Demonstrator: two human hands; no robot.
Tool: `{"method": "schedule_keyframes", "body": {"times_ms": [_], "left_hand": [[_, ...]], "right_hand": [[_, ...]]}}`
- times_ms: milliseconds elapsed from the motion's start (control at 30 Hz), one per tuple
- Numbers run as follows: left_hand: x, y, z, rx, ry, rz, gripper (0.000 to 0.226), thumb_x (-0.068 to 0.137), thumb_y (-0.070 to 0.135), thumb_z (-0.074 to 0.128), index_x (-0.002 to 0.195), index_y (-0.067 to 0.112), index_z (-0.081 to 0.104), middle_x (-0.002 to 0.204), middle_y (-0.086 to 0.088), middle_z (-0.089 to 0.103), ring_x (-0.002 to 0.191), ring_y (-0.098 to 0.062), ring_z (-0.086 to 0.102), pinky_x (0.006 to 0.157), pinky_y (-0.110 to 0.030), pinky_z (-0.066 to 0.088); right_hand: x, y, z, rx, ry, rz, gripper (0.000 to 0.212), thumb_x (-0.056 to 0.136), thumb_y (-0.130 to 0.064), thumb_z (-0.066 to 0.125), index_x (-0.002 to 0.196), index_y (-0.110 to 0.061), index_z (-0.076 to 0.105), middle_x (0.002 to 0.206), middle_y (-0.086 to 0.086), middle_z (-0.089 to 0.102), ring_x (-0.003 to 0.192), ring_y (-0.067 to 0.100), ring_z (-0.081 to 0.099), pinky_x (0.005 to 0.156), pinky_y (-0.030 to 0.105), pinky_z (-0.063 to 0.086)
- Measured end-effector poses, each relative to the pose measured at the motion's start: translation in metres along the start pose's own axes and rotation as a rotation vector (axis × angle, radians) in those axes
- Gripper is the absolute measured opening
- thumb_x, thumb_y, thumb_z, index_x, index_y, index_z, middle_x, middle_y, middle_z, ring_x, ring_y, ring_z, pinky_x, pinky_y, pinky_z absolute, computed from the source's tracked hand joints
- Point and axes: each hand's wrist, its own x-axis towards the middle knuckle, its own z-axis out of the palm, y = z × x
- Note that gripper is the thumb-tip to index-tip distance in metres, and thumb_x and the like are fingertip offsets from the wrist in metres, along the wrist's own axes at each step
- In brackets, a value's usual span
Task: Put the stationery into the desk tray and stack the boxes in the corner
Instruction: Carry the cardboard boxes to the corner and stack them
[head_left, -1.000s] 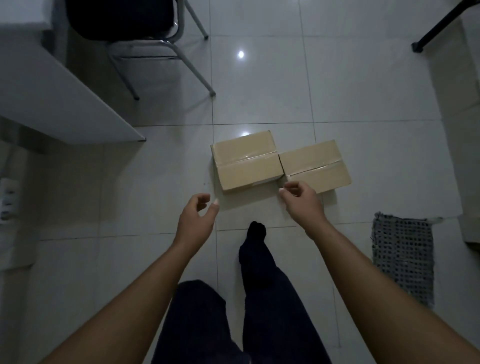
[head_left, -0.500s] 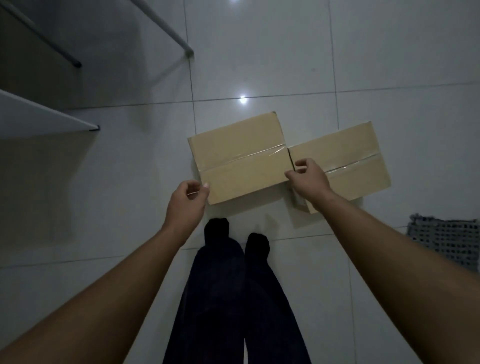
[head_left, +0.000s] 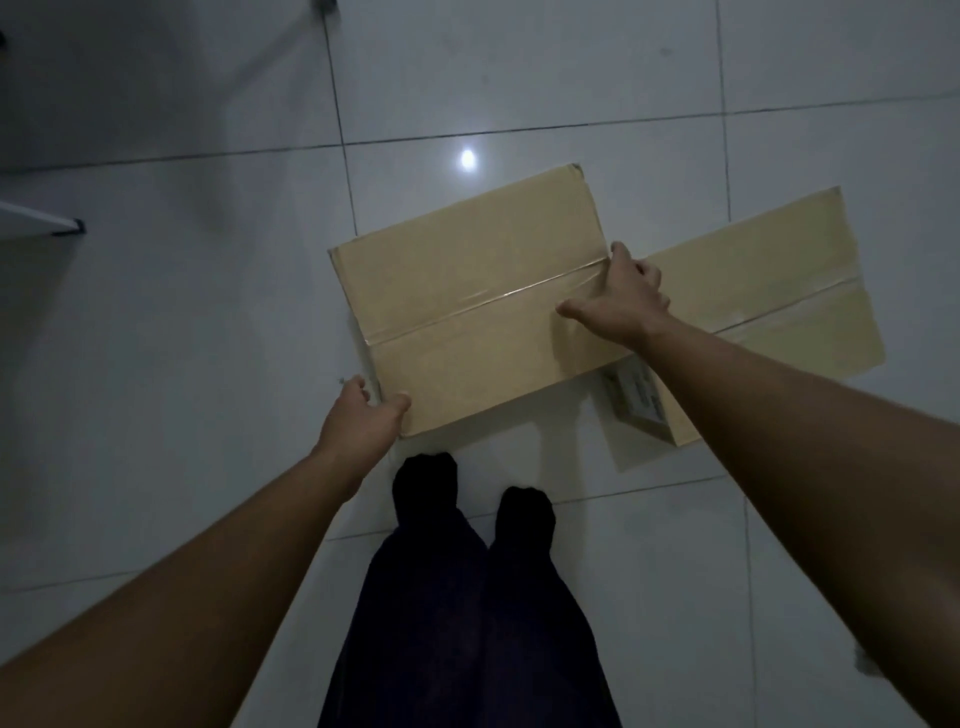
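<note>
Cardboard fills our reach: our left hand (head_left: 363, 415) grips the near-left corner of the left box (head_left: 467, 312), our right hand (head_left: 621, 296) clasps its right edge, beside the second box (head_left: 769, 301) on the tiled floor (head_left: 156, 364). With thumbs on top and our purchase only at opposite edges, we judge a lift could tilt the box and let it slip.

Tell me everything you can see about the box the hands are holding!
The box is plain brown cardboard, closed, with clear shiny tape running along the seam across its top. It lies flat, turned a little askew, over the white tiled floor; whether it is lifted off yet is unclear. The left hand grips its near left corner, and the right hand grips its right edge. A second box lies close by on its right.
</note>
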Motion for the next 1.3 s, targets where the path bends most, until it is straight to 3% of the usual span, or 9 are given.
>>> {"method": "schedule_keyframes", "body": {"times_ms": [133, 233, 400, 500, 600, 833, 967, 1100, 1300], "left_hand": [[0.003, 0.003, 0.006, -0.16, -0.143, -0.06, 0.059, 0.091, 0.036, 0.058, 0.143, 0.02, 0.035, 0.135, 0.009, 0.047, 0.107, -0.011, 0.044, 0.092, -0.028, 0.035], [-0.005, 0.006, 0.002, -0.341, -0.114, -0.101, 0.055, 0.091, 0.033, 0.059, 0.141, 0.02, 0.04, 0.117, 0.01, 0.047, 0.101, -0.009, 0.041, 0.089, -0.027, 0.033], [-0.039, -0.012, -0.039, -0.337, 0.124, -0.117, 0.084, 0.062, 0.061, 0.065, 0.134, 0.023, 0.045, 0.135, -0.001, 0.047, 0.112, -0.023, 0.051, 0.097, -0.04, 0.042], [-0.075, -0.023, -0.07, -0.43, 0.183, -0.124, 0.094, 0.061, 0.065, 0.072, 0.138, 0.023, 0.04, 0.137, -0.001, 0.044, 0.115, -0.024, 0.051, 0.101, -0.046, 0.042], [-0.124, -0.041, -0.099, -0.559, 0.204, -0.141, 0.08, 0.071, 0.056, 0.074, 0.137, 0.025, 0.04, 0.13, 0.004, 0.048, 0.112, -0.023, 0.051, 0.096, -0.046, 0.044], [-0.259, -0.065, -0.155, -0.845, 0.259, -0.055, 0.039, 0.076, 0.041, 0.075, 0.109, 0.038, 0.053, 0.116, 0.014, 0.058, 0.103, -0.012, 0.055, 0.093, -0.05, 0.037], [-0.348, -0.068, -0.173, -0.942, 0.336, 0.066, 0.026, 0.079, 0.028, 0.075, 0.097, 0.038, 0.059, 0.113, 0.007, 0.066, 0.097, -0.012, 0.062, 0.078, -0.03, 0.047], [-0.44, -0.078, -0.191, -1.049, 0.448, 0.188, 0.039, 0.077, 0.034, 0.076, 0.111, 0.044, 0.059, 0.114, 0.014, 0.068, 0.102, -0.005, 0.065, 0.076, -0.025, 0.051], [-0.524, -0.116, -0.217, -1.261, 0.694, 0.193, 0.069, 0.055, 0.055, 0.083, 0.115, 0.026, 0.063, 0.11, 0.008, 0.071, 0.099, -0.01, 0.068, 0.09, -0.032, 0.054]], "right_hand": [[0.009, -0.004, -0.002, 0.038, -0.009, 0.08, 0.085, 0.076, -0.052, 0.068, 0.145, -0.028, 0.024, 0.147, 0.016, 0.026, 0.134, 0.038, 0.028, 0.11, 0.046, 0.024], [0.004, -0.014, -0.011, 0.109, -0.005, 0.046, 0.081, 0.076, -0.053, 0.066, 0.144, -0.026, 0.03, 0.145, 0.012, 0.034, 0.132, 0.035, 0.033, 0.11, 0.052, 0.03], [-0.039, -0.054, -0.023, 0.208, -0.085, -0.076, 0.061, 0.068, -0.048, 0.063, 0.127, -0.043, 0.047, 0.135, -0.002, 0.047, 0.127, 0.029, 0.041, 0.102, 0.056, 0.038], [-0.077, -0.079, -0.03, 0.374, -0.135, -0.098, 0.049, 0.07, -0.031, 0.063, 0.117, -0.042, 0.056, 0.122, -0.01, 0.056, 0.112, 0.022, 0.054, 0.09, 0.043, 0.05], [-0.128, -0.101, -0.04, 0.54, -0.299, -0.101, 0.048, 0.079, -0.009, 0.057, 0.121, -0.034, 0.059, 0.11, -0.007, 0.06, 0.099, 0.018, 0.058, 0.076, 0.033, 0.05], [-0.248, -0.136, -0.102, 0.561, -0.6, -0.191, 0.058, 0.073, -0.015, 0.053, 0.118, -0.052, 0.056, 0.124, -0.007, 0.059, 0.124, 0.027, 0.044, 0.1, 0.069, 0.029], [-0.318, -0.159, -0.14, 0.578, -0.581, -0.288, 0.062, 0.069, -0.014, 0.058, 0.123, -0.044, 0.057, 0.134, -0.006, 0.054, 0.123, 0.027, 0.048, 0.091, 0.056, 0.044], [-0.39, -0.189, -0.18, 0.583, -0.583, -0.361, 0.05, 0.071, -0.014, 0.063, 0.119, -0.028, 0.06, 0.128, 0.001, 0.058, 0.118, 0.029, 0.055, 0.076, 0.046, 0.049], [-0.498, -0.233, -0.2, 0.37, -0.736, -0.616, 0.043, 0.094, -0.022, 0.055, 0.133, -0.035, 0.044, 0.129, -0.009, 0.056, 0.114, 0.021, 0.057, 0.083, 0.046, 0.053]]}}
